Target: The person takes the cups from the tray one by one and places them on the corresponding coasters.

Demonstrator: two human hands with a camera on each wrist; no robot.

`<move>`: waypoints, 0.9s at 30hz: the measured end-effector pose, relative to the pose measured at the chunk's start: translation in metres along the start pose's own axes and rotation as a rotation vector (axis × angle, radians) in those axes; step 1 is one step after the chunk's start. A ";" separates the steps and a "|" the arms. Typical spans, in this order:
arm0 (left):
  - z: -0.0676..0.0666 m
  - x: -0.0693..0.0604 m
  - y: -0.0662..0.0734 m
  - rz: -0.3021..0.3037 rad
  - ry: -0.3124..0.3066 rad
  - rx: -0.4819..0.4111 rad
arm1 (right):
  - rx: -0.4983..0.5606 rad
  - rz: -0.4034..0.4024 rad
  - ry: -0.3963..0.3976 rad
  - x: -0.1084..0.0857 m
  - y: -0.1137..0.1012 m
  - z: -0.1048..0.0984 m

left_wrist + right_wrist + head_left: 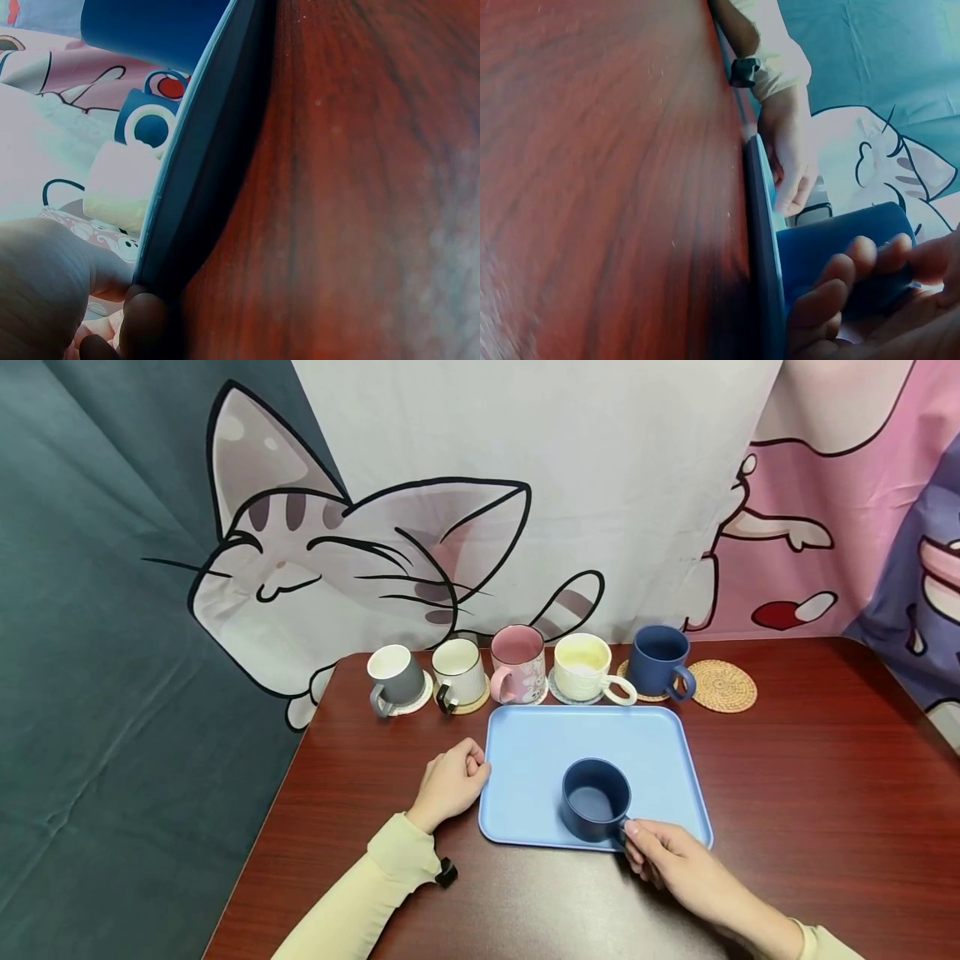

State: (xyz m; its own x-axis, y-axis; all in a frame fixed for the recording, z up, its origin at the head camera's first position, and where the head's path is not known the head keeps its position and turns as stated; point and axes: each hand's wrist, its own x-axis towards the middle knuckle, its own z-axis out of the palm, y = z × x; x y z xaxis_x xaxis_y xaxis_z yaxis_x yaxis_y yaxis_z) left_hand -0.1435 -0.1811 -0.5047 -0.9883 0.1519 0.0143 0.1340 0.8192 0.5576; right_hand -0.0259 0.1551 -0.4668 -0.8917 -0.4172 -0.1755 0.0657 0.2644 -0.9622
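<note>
A wide, dark blue mug [595, 818] stands upright on the front part of a light blue tray [525, 735]. Its handle points toward the front right, and my right hand [678, 864] pinches it between thumb and fingers. At the tray's left side, my left hand [452, 781] grips the rim, its fingers curled. In the left wrist view that hand [52, 285] holds the edge of the tray [202, 180]. The right wrist view shows the right hand's fingers [821, 304] in front of the mug [847, 232], partly hiding it.
Behind the tray stand a grey mug [397, 679], a white mug [461, 677] with a black handle, a pink mug [517, 664], a cream mug [581, 672] and a taller blue mug [656, 664]. A bare woven coaster [723, 686] lies at right. A printed curtain [600, 468] hangs behind.
</note>
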 end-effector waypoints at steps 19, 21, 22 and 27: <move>0.001 0.000 0.002 0.000 -0.002 -0.007 | 0.220 0.111 0.043 -0.001 0.001 -0.011; 0.001 0.001 0.001 0.001 -0.002 -0.006 | 0.205 0.096 0.076 -0.001 0.001 -0.013; 0.001 0.001 0.001 0.000 -0.001 -0.005 | 0.197 0.089 0.093 -0.001 0.000 -0.014; 0.001 0.001 -0.001 -0.008 -0.003 0.002 | 0.119 0.022 0.167 -0.002 -0.002 -0.025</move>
State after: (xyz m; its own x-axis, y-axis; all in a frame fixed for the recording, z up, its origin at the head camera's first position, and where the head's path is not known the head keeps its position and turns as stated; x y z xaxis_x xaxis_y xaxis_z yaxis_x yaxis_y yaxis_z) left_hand -0.1448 -0.1808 -0.5061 -0.9891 0.1471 0.0074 0.1263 0.8215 0.5560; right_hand -0.0352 0.1773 -0.4589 -0.9507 -0.2602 -0.1689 0.1292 0.1629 -0.9781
